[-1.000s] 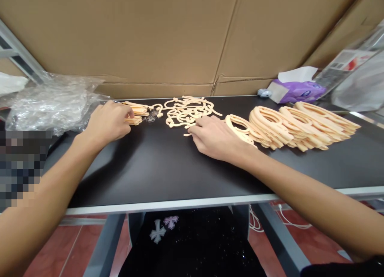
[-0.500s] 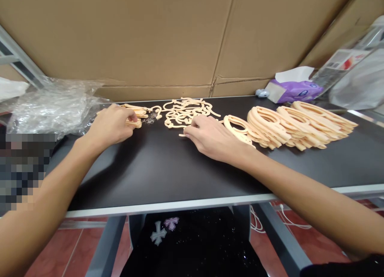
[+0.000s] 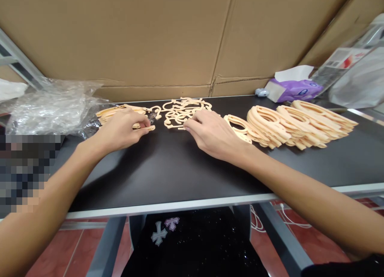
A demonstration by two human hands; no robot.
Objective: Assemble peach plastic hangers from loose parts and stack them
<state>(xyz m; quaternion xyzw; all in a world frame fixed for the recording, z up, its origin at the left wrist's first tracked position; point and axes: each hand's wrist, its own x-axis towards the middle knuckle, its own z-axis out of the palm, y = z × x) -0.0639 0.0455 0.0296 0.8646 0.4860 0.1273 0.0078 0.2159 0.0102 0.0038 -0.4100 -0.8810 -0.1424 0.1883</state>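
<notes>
My left hand [image 3: 129, 127] pinches a flat beige piece [image 3: 151, 128], its end poking out past the thumb. Behind that hand lies a stack of flat beige pieces [image 3: 112, 113], partly covered by it. A tangled heap of thin, curly beige strips [image 3: 181, 113] sits mid-table at the back. My right hand [image 3: 207, 133] is closed at the front right of this heap, with a thin strip [image 3: 179, 128] at its fingertips; the palm hides the rest. Right of it, beige ring-shaped pieces with long tails [image 3: 267, 127] lie in overlapping rows.
Crumpled clear plastic [image 3: 51, 113] lies on the left of the black table [image 3: 180, 169]. At the back right stand a purple tissue pack [image 3: 298, 91] and clear bags [image 3: 357, 77]. A cardboard wall [image 3: 120, 41] closes the back. White cables [image 3: 256, 221] hang below.
My left hand has moved right, away from the left stack, and a flat beige piece now shows in its fingers. My right hand has shifted slightly up toward the curly heap.
</notes>
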